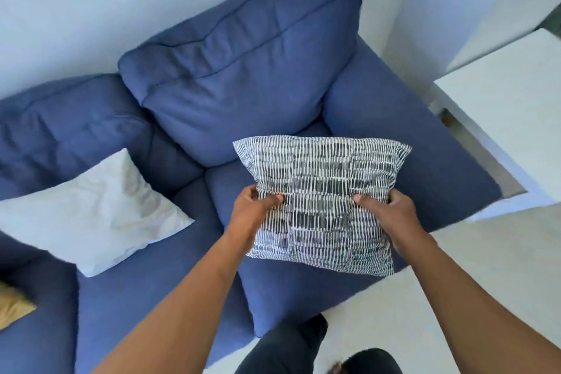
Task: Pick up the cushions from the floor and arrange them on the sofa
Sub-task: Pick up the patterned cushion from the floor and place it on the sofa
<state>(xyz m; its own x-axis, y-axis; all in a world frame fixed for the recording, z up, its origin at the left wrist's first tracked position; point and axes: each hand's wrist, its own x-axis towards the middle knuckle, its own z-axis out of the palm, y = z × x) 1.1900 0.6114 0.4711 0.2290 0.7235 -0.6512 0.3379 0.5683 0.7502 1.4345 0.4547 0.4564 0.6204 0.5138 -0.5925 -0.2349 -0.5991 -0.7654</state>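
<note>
Both hands hold the patterned cushion (321, 200), a square one covered in dark and white broken stripes, above the right-hand seat of the blue sofa (379, 106). The left hand (255, 206) grips its left edge and the right hand (387, 206) its right edge, each about halfway along the side. On both, the thumb presses into the near face of the cushion while the fingers curl round behind it, so each hand is closed on fabric and the cover puckers at the two grips. The cushion tilts with its far edge towards the sofa's back cushion (236, 82) and its near edge hanging past the front of the seat; whether its underside touches the seat cannot be told.

To the left, well apart from the hands, a white cushion (97, 212) lies flat on the middle seat, one corner pointing at the backrest. At the far left edge of the view a corner of a yellow cushion (12, 304) shows on the sofa. A white side table (513, 118) stands just beside the sofa's right arm. The pale floor (473, 252) runs along the near right, and the person's dark trouser legs (291, 349) show at the bottom.
</note>
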